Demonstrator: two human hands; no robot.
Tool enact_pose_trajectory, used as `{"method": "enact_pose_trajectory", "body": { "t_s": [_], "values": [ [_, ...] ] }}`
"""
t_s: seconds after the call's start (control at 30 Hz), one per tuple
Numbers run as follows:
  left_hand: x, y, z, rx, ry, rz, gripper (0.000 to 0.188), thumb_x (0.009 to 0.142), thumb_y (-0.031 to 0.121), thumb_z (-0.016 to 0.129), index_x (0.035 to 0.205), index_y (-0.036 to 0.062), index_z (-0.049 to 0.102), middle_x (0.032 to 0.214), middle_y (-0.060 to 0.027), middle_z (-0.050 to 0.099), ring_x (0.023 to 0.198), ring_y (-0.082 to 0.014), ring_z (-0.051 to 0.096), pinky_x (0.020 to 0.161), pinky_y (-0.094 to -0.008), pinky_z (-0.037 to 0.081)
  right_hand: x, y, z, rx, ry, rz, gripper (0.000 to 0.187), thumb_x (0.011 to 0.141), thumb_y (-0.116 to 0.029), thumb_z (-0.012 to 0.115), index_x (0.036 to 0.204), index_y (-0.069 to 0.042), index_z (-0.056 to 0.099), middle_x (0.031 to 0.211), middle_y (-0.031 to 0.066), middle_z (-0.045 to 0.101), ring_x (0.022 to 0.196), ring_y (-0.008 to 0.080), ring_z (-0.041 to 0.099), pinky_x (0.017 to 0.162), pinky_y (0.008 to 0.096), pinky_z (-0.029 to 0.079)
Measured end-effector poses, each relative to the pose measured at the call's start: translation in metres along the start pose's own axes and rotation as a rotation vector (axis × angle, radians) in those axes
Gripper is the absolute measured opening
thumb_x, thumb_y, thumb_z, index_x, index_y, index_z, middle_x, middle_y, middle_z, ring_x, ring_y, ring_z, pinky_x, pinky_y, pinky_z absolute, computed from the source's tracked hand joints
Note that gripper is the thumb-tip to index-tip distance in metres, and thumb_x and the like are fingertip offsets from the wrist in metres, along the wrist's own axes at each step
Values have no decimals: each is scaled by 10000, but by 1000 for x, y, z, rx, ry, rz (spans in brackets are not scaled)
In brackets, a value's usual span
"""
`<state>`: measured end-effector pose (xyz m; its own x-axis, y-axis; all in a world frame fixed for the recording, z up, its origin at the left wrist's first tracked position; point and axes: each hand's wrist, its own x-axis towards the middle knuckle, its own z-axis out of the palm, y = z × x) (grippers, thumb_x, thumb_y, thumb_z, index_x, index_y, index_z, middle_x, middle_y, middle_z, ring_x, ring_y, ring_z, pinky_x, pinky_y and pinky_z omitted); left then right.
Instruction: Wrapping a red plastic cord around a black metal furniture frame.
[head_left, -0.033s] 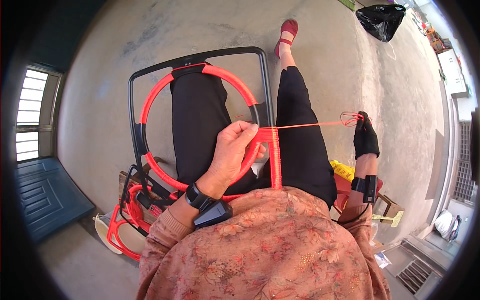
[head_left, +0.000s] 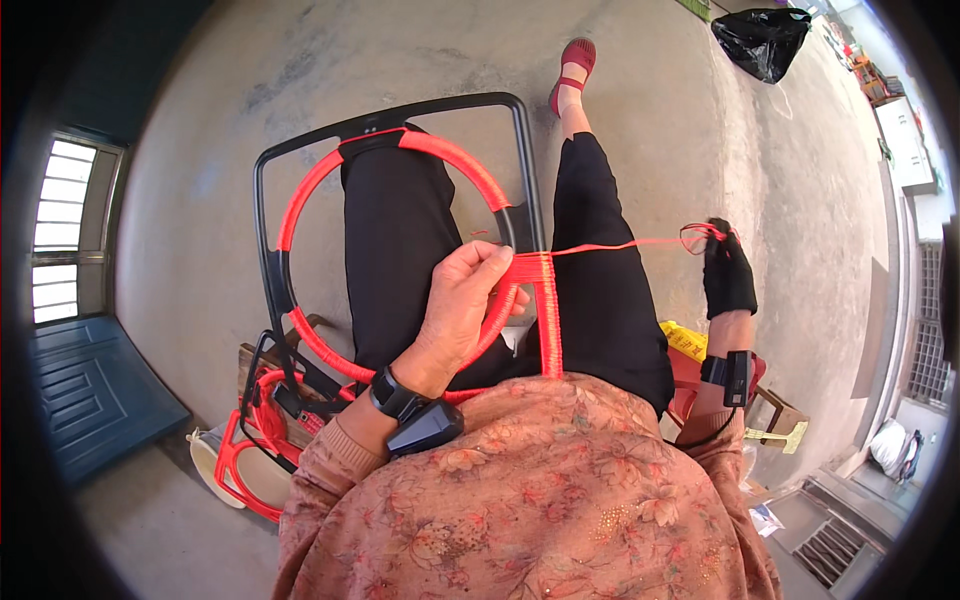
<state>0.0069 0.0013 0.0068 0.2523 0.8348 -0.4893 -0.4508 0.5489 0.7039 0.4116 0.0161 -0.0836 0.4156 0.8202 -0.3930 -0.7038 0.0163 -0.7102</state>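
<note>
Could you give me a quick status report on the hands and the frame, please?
Left hand gripping red-wrapped ring on black frame. Right hand, gloved, pulling red cord taut. Nothing obstructing.

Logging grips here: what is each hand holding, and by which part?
The left hand grips the frame at the wrapped section of its ring. The gloved right hand holds the red cord by its far end.

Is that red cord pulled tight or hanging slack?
Tight. The cord runs in a nearly straight line from the wrapped frame, held by the left hand, out to the gloved right hand.

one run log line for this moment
left hand: grips red-wrapped ring in black frame | right hand: gloved, pulls red cord taut | on lap
</note>
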Motion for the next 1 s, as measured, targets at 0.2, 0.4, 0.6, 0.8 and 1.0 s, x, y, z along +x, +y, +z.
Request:
{"method": "enact_pose_trajectory", "body": {
  "t_s": [0.2,0.4,0.6,0.8,1.0],
  "values": [
    [5,-4,-1,-16,68,18,179,977,160,462,986,8,557,825,-84,638,671,-143,638,570,-273,536,-86,19,111,-977,-641,137,240,827,-36,578,1057,-2,635,942,87,664,835,177,622,787,284,492],
    [7,-6,-4,134,66,-5,215,938,69,432,1098,-22,546,886,-101,650,712,-156,640,580,-279,533,-94,107,163,-1268,-1117,32,212,762,-94,667,948,7,658,775,118,670,702,161,633,664,309,508],
    [5,-7,-1,-72,47,-49,186,962,69,429,1079,-4,554,971,-95,637,832,-150,629,699,-272,531,-88,130,178,-812,-805,46,263,865,-140,626,1097,-15,612,870,49,636,783,104,583,701,288,493],
    [2,-12,2,96,265,429,125,980,120,493,1025,25,559,883,-9,581,768,-64,543,664,-209,483,-88,113,164,-338,-571,409,317,878,-154,614,1166,-26,577,855,9,629,720,115,572,683,253,483],
    [1,-5,13,697,226,728,51,857,-1,634,907,-5,640,958,-33,555,702,-55,540,582,-211,454,-116,102,200,-832,-783,75,237,833,-194,684,985,-13,664,785,6,638,678,70,548,636,234,458]
  ]
}}
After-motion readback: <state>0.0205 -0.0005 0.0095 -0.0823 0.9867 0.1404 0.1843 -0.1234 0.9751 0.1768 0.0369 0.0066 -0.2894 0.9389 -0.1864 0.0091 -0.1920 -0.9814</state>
